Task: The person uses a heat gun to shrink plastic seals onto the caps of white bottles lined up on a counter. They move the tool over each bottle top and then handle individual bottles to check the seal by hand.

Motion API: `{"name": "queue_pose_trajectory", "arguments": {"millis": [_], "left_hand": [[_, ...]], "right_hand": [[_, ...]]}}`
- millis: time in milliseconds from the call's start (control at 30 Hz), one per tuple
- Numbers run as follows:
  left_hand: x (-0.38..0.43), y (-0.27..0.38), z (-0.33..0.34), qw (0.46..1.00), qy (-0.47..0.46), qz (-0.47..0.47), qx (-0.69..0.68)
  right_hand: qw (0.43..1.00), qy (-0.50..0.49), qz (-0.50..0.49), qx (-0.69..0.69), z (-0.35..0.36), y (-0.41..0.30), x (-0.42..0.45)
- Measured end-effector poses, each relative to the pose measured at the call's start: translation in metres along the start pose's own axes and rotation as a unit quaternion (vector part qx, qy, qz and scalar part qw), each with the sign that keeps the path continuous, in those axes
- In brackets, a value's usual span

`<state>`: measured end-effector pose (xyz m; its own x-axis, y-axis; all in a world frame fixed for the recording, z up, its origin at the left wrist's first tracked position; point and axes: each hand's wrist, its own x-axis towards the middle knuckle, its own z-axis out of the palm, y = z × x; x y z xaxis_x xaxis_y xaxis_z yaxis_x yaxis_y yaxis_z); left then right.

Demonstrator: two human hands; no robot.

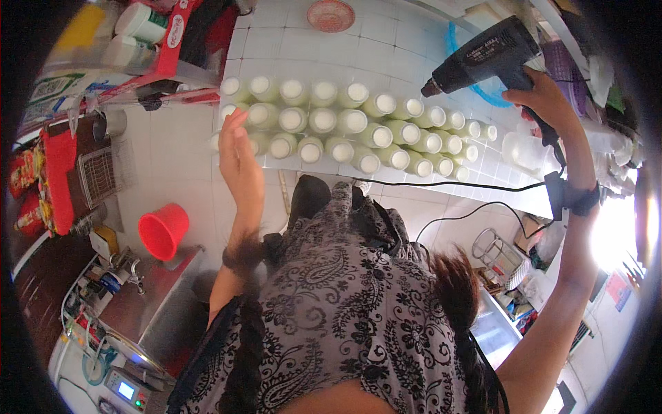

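My right hand [549, 98] grips the handle of a black heat gun [478, 54]. Its nozzle points left and down, close above the far row of bottles. Three long rows of pale green bottles with white caps [324, 120] stand upright on a white tiled counter [315, 57]. At the left end of these rows is my left hand [240, 155], its fingers stretched out and nothing seen in its grasp. It covers part of the end bottles, and I cannot tell whether it touches them.
A black power cord [450, 183] crosses the counter's near edge on the right. A red patterned plate [331, 14] sits at the far side. To the left are a red bucket [164, 230], a steel sink counter [170, 295] and loaded shelves [134, 72]. A metal-framed stool [499, 253] stands lower right.
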<state>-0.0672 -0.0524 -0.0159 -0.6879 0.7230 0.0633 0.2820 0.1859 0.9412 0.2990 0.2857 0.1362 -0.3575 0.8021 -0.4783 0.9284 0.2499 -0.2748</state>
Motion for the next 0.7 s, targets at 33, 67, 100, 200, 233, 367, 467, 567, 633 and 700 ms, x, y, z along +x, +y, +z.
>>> {"name": "queue_pose_trajectory", "arguments": {"millis": [33,67,100,200,233,367,467,567,633,700], "left_hand": [[0.000,-0.002,-0.003,1.000,0.005,-0.002,0.000],[-0.001,-0.004,-0.005,1.000,0.012,-0.005,0.002],[-0.001,-0.006,-0.004,1.000,0.015,-0.009,0.000],[-0.002,-0.014,-0.005,1.000,0.019,-0.008,0.000],[-0.002,-0.016,-0.007,1.000,0.022,-0.010,-0.001],[-0.003,-0.026,-0.010,0.999,0.037,-0.012,0.000],[-0.004,-0.035,-0.016,0.998,0.053,-0.018,0.019],[-0.006,-0.049,-0.023,0.997,0.052,-0.024,0.053],[-0.008,-0.059,-0.022,0.996,0.049,-0.034,0.066],[-0.009,-0.068,-0.021,0.996,0.042,-0.037,0.075]], "right_hand": [[1.000,-0.001,-0.004,-0.003,0.002,-0.008,0.003],[1.000,0.007,-0.011,0.011,0.006,-0.016,0.007],[0.999,0.017,-0.013,0.024,0.006,-0.021,0.007],[0.998,-0.044,-0.028,0.042,0.008,-0.043,0.017],[0.998,-0.046,-0.030,0.039,0.009,-0.052,0.019],[0.995,-0.073,-0.056,0.024,0.009,-0.072,0.029],[0.995,-0.071,-0.074,0.015,0.013,-0.088,0.041],[0.994,-0.053,-0.092,-0.017,0.015,-0.113,0.048],[0.993,-0.048,-0.102,-0.037,0.016,-0.128,0.052],[0.991,-0.054,-0.124,-0.022,0.019,-0.140,0.060]]}}
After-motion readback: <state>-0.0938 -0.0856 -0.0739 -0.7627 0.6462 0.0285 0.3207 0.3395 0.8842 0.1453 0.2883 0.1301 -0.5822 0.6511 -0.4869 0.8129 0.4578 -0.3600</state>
